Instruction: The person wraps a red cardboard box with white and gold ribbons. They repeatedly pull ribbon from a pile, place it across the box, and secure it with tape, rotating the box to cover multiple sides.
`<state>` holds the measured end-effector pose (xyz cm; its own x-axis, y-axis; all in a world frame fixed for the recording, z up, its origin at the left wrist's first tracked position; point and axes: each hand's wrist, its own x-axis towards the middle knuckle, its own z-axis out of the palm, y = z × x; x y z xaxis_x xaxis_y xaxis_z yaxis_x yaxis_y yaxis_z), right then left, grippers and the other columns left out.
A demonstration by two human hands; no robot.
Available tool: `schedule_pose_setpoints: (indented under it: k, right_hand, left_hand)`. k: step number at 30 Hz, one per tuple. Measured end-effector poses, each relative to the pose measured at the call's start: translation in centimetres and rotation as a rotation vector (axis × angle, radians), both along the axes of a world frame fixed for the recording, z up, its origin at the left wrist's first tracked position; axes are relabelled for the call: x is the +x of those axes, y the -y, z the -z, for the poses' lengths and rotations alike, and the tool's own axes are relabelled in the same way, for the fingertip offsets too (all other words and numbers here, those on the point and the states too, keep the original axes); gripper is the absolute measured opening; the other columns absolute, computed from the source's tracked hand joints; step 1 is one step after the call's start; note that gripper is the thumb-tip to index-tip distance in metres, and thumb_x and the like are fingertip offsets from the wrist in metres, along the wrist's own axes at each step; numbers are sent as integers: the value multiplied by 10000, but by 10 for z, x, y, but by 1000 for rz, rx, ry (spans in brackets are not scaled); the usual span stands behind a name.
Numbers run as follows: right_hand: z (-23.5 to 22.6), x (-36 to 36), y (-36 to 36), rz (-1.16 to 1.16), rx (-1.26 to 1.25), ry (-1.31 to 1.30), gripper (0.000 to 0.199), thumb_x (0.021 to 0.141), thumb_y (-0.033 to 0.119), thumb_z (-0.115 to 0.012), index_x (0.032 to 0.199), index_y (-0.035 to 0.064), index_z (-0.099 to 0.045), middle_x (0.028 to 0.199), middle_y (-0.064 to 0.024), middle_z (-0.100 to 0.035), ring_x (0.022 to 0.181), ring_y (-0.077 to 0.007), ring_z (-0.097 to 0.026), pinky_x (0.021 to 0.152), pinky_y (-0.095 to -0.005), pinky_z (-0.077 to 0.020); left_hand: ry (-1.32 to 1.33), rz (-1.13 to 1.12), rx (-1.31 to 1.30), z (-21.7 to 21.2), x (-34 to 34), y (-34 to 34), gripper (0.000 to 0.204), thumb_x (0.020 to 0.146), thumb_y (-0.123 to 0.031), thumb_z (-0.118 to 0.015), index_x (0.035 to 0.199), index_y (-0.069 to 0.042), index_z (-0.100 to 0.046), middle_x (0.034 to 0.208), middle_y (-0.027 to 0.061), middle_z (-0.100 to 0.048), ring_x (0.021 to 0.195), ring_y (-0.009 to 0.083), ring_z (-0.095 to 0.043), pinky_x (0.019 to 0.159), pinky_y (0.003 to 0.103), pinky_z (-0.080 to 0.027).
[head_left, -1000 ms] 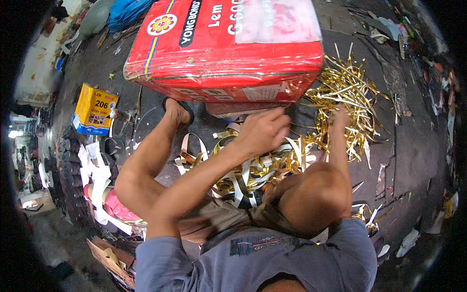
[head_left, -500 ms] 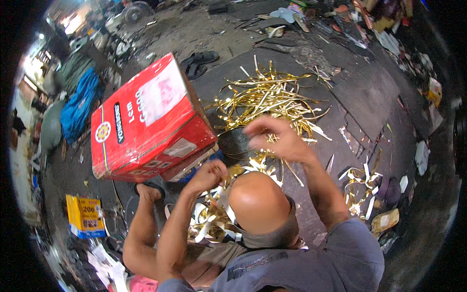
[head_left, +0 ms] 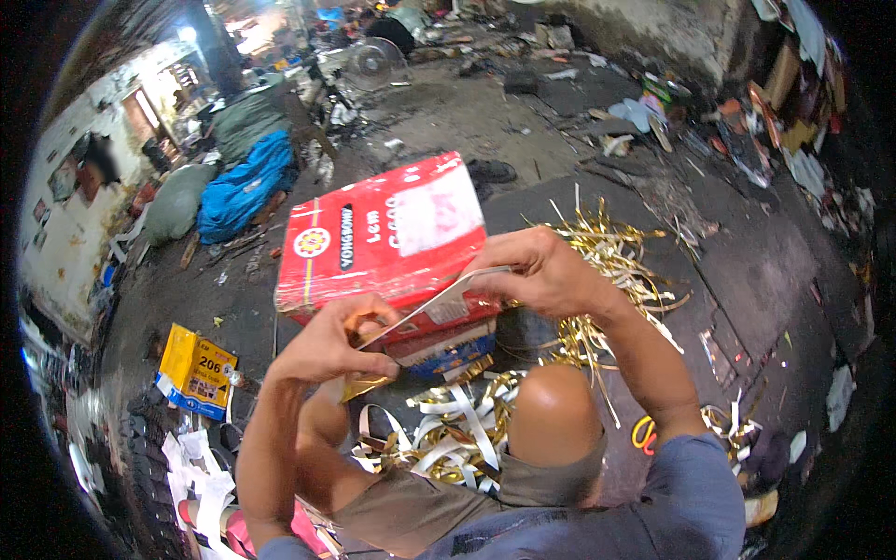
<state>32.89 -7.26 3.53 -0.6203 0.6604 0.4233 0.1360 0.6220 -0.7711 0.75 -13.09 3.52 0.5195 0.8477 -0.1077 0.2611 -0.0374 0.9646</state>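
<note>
Both hands are up off the gold strips (head_left: 457, 425) now. The left hand (head_left: 331, 345) and right hand (head_left: 537, 271) stretch a thin strip (head_left: 434, 306) between them.

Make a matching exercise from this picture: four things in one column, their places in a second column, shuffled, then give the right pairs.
Things:
1. red carton
2. yellow packet
3. blue sack
4. thin flat strip

Places:
A. on the floor at the person's left, near the picture's left edge
B. held between the left hand and the right hand
C. farther off, behind the carton, upper left
D. just beyond the hands, above heaped gold strips

Pairs: 1-D, 2-A, 3-C, 4-B
</note>
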Motion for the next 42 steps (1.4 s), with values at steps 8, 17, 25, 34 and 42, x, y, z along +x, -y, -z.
schedule_pose_setpoints:
  k: [8, 17, 25, 34, 42]
  right_hand:
    - [-6, -9, -104, 228, -296, 235, 338, 879, 275, -772, 1086, 9, -785, 959, -117, -776, 894, -184, -701, 855, -362, -548]
    - [2, -61, -99, 545, 117, 515, 433, 730, 393, -861, 1042, 112, -756, 958, -146, -775, 916, -322, -746, 817, -441, -572]
    - [17, -48, -101, 595, 411, 532, 278, 789, 358, -820, 981, 162, -782, 901, -66, -718, 916, -312, -695, 795, -464, -552]
    - [25, -27, -96, 459, 313, 337, 239, 836, 283, -817, 984, 96, -822, 992, -107, -668, 916, -306, -676, 827, -417, -542]
    - [29, -28, -91, 432, 256, 281, 225, 807, 230, -838, 971, 76, -825, 1018, -133, -629, 930, -313, -667, 825, -418, -541]
  left_hand:
    - [-419, -388, 4, -12, -185, -40, 254, 943, -301, -718, 908, -63, -800, 711, 0, -703, 604, 74, -593, 534, 249, -452]
    - [-497, -501, 1066, 20, -41, -134, 584, 775, -111, -782, 1342, -57, -653, 1353, 218, -627, 1256, 373, -598, 1071, 468, -487]
    - [-43, -361, 701, 64, 72, -151, 257, 868, -139, -746, 1083, 0, -726, 963, 128, -706, 851, 212, -673, 747, 368, -549]
    - [-77, -343, 836, 66, 74, -146, 136, 876, -150, -758, 924, -24, -749, 922, 145, -686, 823, 292, -668, 723, 408, -532]
    - [-48, -323, 765, 66, 71, -148, 138, 872, -149, -761, 956, -40, -773, 892, 106, -679, 804, 225, -653, 710, 371, -520]
